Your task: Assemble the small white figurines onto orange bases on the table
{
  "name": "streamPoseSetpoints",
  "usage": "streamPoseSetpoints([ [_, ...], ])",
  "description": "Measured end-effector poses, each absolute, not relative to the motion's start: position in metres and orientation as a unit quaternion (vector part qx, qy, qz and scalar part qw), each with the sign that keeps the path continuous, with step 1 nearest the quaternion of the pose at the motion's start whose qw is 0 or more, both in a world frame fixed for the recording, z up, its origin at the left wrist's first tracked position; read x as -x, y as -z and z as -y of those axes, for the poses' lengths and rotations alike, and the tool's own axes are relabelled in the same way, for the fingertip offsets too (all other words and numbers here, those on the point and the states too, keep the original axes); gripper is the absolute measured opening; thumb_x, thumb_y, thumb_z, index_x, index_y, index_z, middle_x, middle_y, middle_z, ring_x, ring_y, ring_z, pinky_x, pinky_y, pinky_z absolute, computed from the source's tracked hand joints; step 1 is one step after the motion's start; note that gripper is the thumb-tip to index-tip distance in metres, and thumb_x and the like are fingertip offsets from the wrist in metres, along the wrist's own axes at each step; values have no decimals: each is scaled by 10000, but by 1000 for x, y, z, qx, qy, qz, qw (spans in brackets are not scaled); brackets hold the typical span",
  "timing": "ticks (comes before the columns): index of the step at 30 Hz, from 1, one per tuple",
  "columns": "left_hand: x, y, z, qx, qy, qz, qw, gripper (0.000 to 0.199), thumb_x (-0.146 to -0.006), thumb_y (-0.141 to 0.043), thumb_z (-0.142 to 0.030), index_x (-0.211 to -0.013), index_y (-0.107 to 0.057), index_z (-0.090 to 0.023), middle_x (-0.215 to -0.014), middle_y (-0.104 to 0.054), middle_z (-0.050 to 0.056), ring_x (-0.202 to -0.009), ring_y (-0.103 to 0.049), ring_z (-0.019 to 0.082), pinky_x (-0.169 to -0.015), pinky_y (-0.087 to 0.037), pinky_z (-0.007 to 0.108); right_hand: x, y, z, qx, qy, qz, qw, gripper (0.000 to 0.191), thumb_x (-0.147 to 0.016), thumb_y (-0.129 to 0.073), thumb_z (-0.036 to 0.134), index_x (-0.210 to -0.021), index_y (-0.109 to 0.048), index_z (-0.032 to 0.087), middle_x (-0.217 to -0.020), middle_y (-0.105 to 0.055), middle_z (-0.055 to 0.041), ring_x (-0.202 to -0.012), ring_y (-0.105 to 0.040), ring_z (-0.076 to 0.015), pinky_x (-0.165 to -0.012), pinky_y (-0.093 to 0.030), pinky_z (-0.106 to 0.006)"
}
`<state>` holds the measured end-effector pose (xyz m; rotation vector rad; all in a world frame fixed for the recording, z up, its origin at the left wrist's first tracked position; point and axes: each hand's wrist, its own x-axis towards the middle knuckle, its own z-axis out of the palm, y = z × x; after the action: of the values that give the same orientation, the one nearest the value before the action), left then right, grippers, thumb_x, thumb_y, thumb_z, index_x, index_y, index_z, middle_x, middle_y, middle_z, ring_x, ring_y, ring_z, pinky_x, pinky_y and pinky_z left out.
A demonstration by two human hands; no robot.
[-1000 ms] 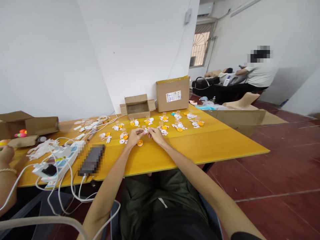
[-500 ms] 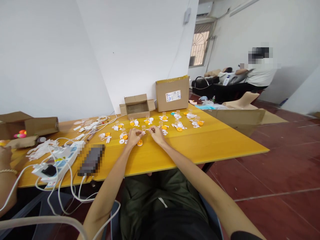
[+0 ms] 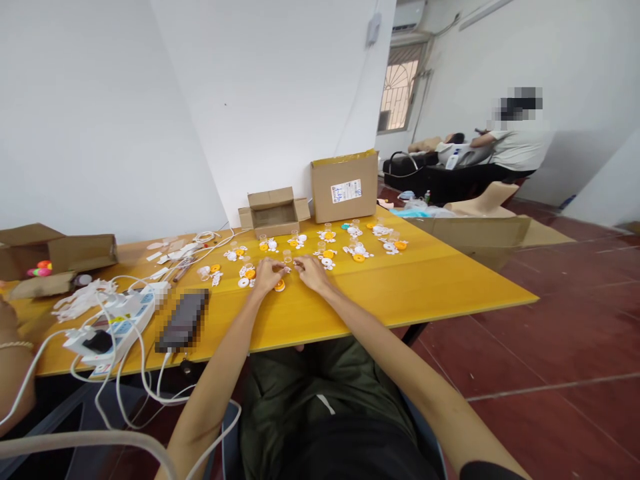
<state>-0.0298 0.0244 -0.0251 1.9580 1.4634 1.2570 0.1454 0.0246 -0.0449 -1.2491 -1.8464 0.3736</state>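
Over the table my left hand [image 3: 269, 275] is closed in a pinch on a small white piece [image 3: 287, 269] at its fingertips. My right hand [image 3: 310, 272] is just to the right, its fingers bent together near that piece; whatever they hold is too small to make out. An orange round part [image 3: 279, 286] lies beneath my left hand. Behind the gap between the hands stands a small clear cup [image 3: 287, 256]. Small groups of white pieces, orange rings and clear cups surround them, such as an orange ring [image 3: 358, 257] and a white disc [image 3: 243, 283].
Behind stand an open carton [image 3: 274, 220] and a closed box [image 3: 345, 190]. To the left are a phone [image 3: 183, 321], a power strip [image 3: 150, 300] with tangled cables and another open carton [image 3: 93, 252]. A co-worker's arm [image 3: 15, 373] is at the far left; another person sits at back right.
My right hand has shifted slightly left, nearer my left hand's fingertips. The small white piece sits a little lower. The co-worker's hand at the far left has moved slightly.
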Motion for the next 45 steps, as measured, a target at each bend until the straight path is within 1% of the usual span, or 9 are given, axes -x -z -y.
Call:
streamPoseSetpoints([
  [5, 30, 21, -22, -695, -464, -496, 235, 108, -596, -847, -275, -668, -770, -253, -689, -703, 43, -803, -633, 249, -895, -508, 425, -143, 45, -23, 506, -137, 750, 404, 258, -837, -636, 138, -1030, -759, 257, -1048, -736, -85, -1004, -666, -263, -881, -496, -350],
  [9, 30, 19, -21, -689, -459, -507, 239, 96, -618, -797, -183, -692, -775, -239, -731, -712, 40, -778, -659, 233, -874, -529, 411, -143, 46, -22, 504, -123, 757, 396, 258, -846, -630, 142, -1041, -750, 260, -1062, -720, -80, -1022, -651, -250, -876, -492, -335],
  [16, 31, 18, -21, -678, -478, -497, 255, 126, -628, -738, -128, -686, -760, -237, -722, -691, 27, -788, -662, 232, -868, -531, 398, -142, 35, -13, 450, -76, 789, 411, 161, -883, -606, 163, -930, -741, 236, -1071, -679, -69, -1020, -608, -221, -914, -473, -343],
  [22, 31, 18, -22, -664, -490, -515, 230, 113, -641, -709, -113, -671, -726, -220, -756, -685, 28, -791, -653, 210, -866, -528, 383, -139, 28, -2, 409, -42, 843, 348, 169, -918, -582, 194, -950, -745, 226, -1051, -688, -76, -1020, -558, -233, -912, -434, -385],
  [27, 30, 17, -20, -662, -484, -527, 224, 104, -667, -696, -108, -681, -713, -209, -779, -693, 35, -780, -659, 210, -829, -536, 371, -138, 31, -1, 434, -30, 843, 317, 206, -934, -578, 233, -1076, -727, 239, -1219, -668, -88, -1095, -513, -259, -906, -393, -410],
  [32, 29, 14, -18, -662, -486, -525, 223, 109, -691, -669, -98, -704, -705, -200, -765, -689, 25, -757, -656, 191, -810, -544, 347, -136, 32, 0, 443, -28, 837, 321, 254, -946, -567, 234, -1167, -694, 240, -1346, -621, -106, -1133, -504, -283, -931, -377, -444],
  [38, 29, 13, -17, -677, -464, -539, 190, 154, -734, -616, -89, -749, -723, -200, -811, -717, 27, -793, -666, 177, -839, -549, 331, -140, 21, 4, 391, -52, 845, 362, 181, -950, -569, 199, -1060, -709, 229, -1187, -693, -83, -1084, -559, -242, -922, -427, -408],
  [42, 29, 14, -17, -690, -440, -544, 183, 219, -736, -569, -67, -750, -739, -203, -819, -735, 32, -820, -673, 191, -840, -551, 338, -138, 19, 8, 332, -73, 867, 363, 108, -925, -647, 287, -1000, -713, 245, -1136, -697, -61, -1094, -582, -234, -963, -442, -400],
  [45, 28, 14, -17, -693, -434, -545, 182, 262, -730, -543, -49, -761, -751, -205, -842, -748, 36, -841, -679, 199, -858, -551, 346, -136, 20, 9, 316, -86, 874, 358, 166, -885, -711, 364, -1007, -714, 252, -1162, -685, -63, -1115, -592, -239, -983, -443, -401],
])
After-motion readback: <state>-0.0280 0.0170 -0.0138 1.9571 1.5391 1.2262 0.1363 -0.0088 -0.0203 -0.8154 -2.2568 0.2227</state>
